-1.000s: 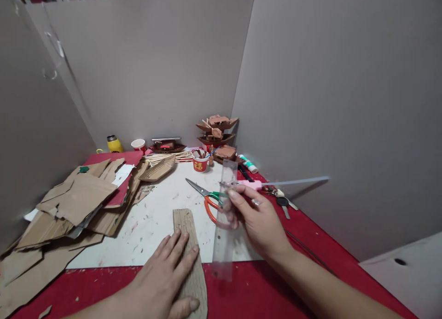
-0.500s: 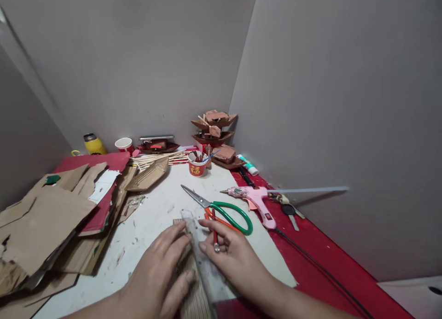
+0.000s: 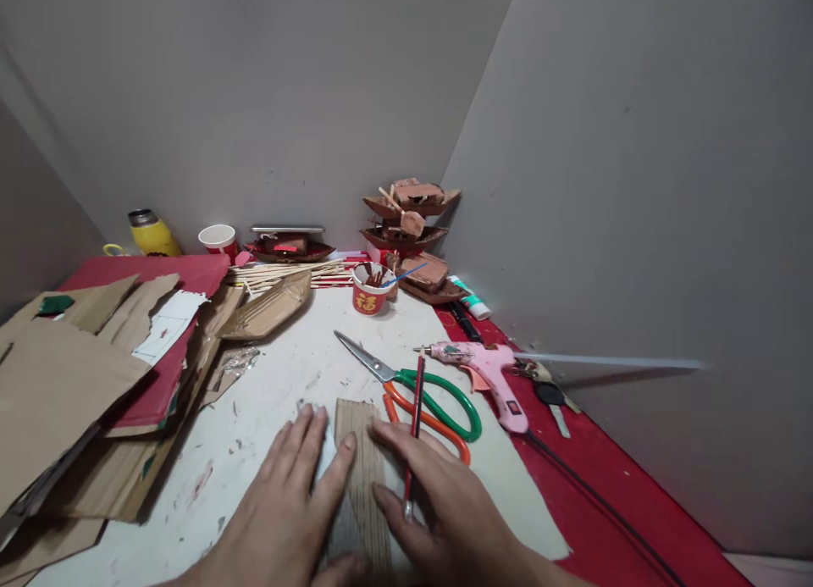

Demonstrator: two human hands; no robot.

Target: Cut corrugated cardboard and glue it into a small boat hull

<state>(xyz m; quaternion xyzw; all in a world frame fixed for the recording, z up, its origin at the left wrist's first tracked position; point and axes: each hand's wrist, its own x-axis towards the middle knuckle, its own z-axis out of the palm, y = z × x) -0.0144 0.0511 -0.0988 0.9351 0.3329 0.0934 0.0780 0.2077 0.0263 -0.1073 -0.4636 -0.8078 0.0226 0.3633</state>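
A corrugated cardboard strip (image 3: 361, 477) lies lengthwise between my hands on the white sheet. My left hand (image 3: 279, 502) is flat along its left side, fingers stretched out, over what looks like a clear plastic ruler (image 3: 329, 453), mostly hidden. My right hand (image 3: 448, 502) holds a red and black pencil (image 3: 417, 418), point upward, while its fingertips touch the strip's right edge. Just beyond that hand are the scissors (image 3: 381, 369) with green and orange handles, lying open.
A pink glue gun (image 3: 489, 369) with a long glue stick lies at right, its cord running forward. Cardboard sheets (image 3: 69, 401) are piled at left. Behind stand a paper cup (image 3: 370, 303), a cardboard boat hull (image 3: 270, 307), thin sticks (image 3: 279, 274) and brown model boats (image 3: 406, 223).
The ruler has gone from the strip's right side to its left, under my left hand. The pencil has turned more upright in my right hand. The view has shifted slightly.
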